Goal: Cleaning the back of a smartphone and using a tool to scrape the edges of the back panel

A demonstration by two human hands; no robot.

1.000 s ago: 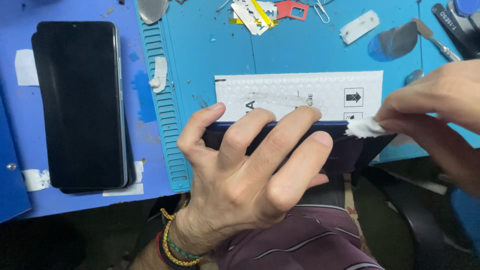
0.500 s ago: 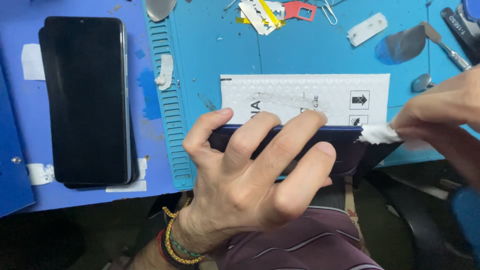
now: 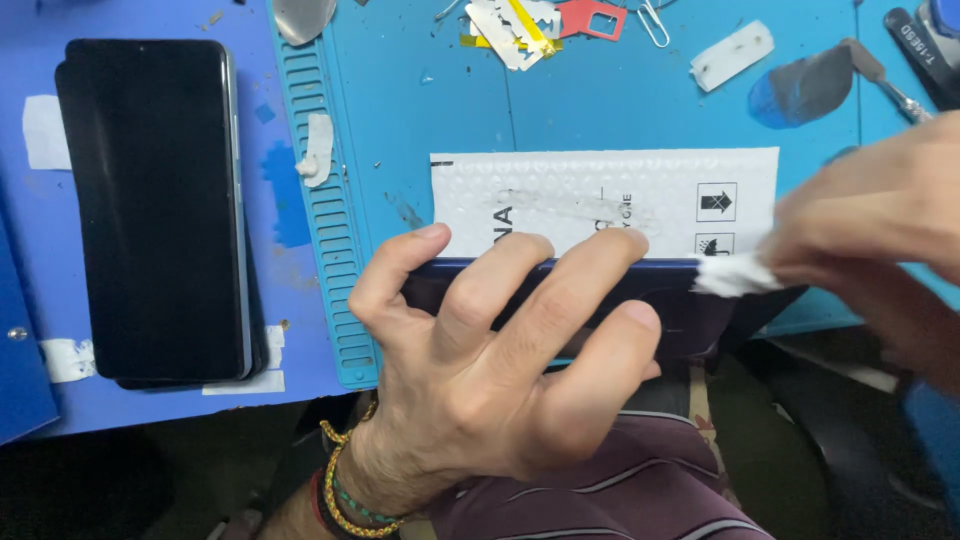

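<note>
My left hand (image 3: 500,360) grips a dark blue phone (image 3: 668,275) on edge at the front rim of the teal work mat (image 3: 420,120), fingers wrapped over its top side. My right hand (image 3: 880,230), blurred at the right, pinches a small white wipe (image 3: 735,275) against the phone's right end. Behind the phone a white padded bag (image 3: 600,195) with black arrow marks lies flat on the mat.
A black phone (image 3: 155,210) lies face up on the blue surface at the left, stacked on another. Along the mat's back edge are razor blades (image 3: 510,20), a red card piece (image 3: 590,15), a paper clip (image 3: 652,20), a white tab (image 3: 735,52) and a metal spatula (image 3: 830,80).
The right hand with the wipe has slid slightly left along the phone's right end and is blurred. The left hand keeps its grip on the phone.
</note>
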